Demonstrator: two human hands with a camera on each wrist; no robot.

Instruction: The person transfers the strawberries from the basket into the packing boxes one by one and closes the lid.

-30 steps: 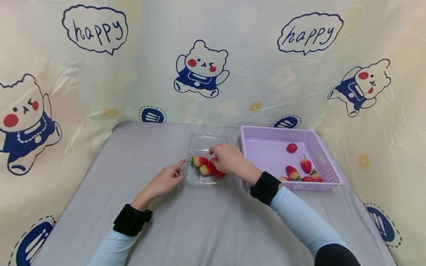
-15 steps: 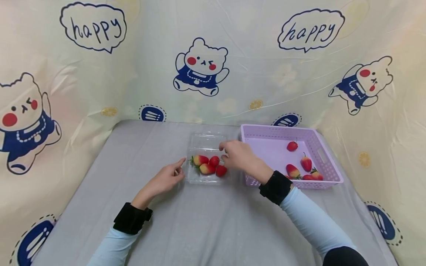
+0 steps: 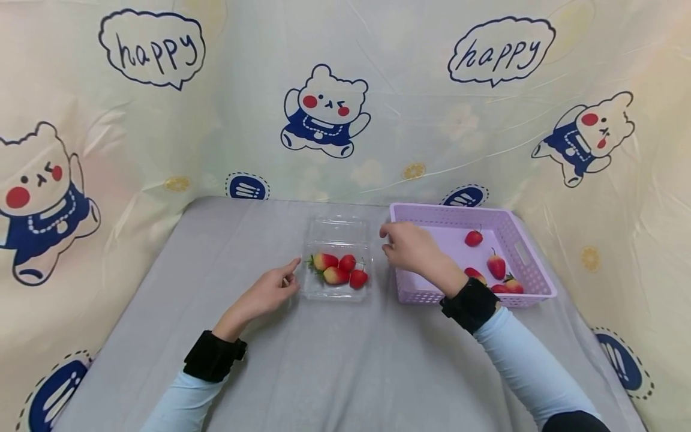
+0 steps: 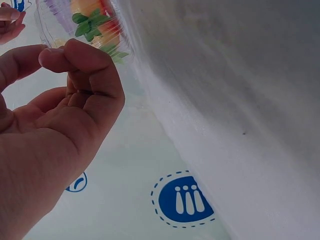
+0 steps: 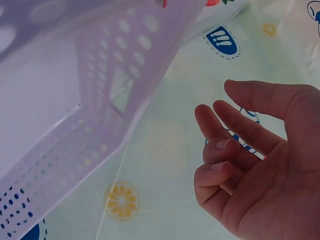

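A clear plastic clamshell box (image 3: 337,231) lies with its lid folded back on the grey cloth. Several red and pale-yellow strawberries (image 3: 336,275) sit in its near half. At the box's left edge is my left hand (image 3: 266,294), its index fingertip at the rim; the left wrist view shows the other fingers bent and nothing gripped. My right hand (image 3: 412,247) hovers over the left side of a lilac basket (image 3: 453,209). Its thumb and fingers are apart in the right wrist view, with nothing between them. Several strawberries (image 3: 496,265) lie in the basket's right part; my right forearm covers some of it.
The basket's perforated front wall (image 3: 418,295) stands up from the grey cloth (image 3: 324,366). Behind the table hangs a pale printed curtain (image 3: 410,114) with bear drawings.
My right hand has left the strawberries in the clear box and moved right, to above the basket's left side. The left hand keeps its place at the box's edge.
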